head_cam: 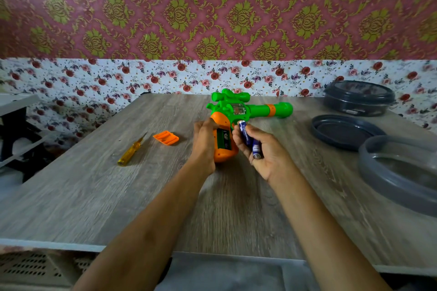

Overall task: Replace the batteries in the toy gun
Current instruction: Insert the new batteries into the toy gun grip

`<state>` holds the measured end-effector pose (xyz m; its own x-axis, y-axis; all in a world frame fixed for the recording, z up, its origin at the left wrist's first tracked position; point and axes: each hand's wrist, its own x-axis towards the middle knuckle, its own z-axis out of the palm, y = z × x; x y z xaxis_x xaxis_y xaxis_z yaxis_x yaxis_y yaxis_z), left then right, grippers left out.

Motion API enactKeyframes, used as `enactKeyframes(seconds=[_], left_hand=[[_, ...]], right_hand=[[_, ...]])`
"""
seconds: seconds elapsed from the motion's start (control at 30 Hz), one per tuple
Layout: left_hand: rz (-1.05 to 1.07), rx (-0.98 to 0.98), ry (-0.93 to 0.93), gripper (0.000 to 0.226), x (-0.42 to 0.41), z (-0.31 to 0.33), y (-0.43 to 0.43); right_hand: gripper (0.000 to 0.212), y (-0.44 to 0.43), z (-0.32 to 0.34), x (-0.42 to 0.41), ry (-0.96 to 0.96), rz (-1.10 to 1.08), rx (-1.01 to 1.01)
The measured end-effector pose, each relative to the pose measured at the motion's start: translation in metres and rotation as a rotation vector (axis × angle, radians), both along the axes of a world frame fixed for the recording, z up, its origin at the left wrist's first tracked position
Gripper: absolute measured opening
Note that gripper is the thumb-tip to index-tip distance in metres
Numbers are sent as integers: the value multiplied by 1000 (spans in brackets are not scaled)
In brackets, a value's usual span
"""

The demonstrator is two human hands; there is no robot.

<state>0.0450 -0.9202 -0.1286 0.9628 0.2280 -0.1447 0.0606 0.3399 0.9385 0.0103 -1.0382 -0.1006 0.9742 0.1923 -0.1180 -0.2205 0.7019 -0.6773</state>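
Green-and-orange plastic toy gun (238,108) lies on its side on the grey wood-grain bench (118,196), centre toward the far edge. The open battery bay (223,138) in the orange handle faces up, I'd say for loading. Left grip (204,142) wraps the handle, steadying it. Right grip (262,151) curls round two blue cylindrical batteries (248,139) just beside the bay; can't tell if the bay's empty. Orange plastic cover (166,137) and yellow-handled screwdriver (131,150) are parked left, clear of the work. Dark grey round lid (343,131) sits near the right edge.
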Motion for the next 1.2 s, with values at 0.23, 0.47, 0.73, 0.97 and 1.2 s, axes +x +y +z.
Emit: enactKeyframes(seconds=[0.23, 0.47, 0.73, 0.97, 1.2], left_hand=[[-44, -48, -25, 52, 4, -4, 2], [20, -27, -13, 82, 8, -1, -2], [4, -33, 4, 78, 18, -8, 3], [-11, -113, 41, 76, 18, -7, 10], [-11, -129, 29, 78, 20, -7, 11]], right_hand=[[8, 1, -6, -3, -133, -99, -374], [17, 12, -16, -6, -774, -491, -1241], [19, 16, -17, -5, -919, -613, -1468], [44, 10, -16, -9, -1051, -323, -1586], [60, 8, -15, -10, -1025, -163, -1621]])
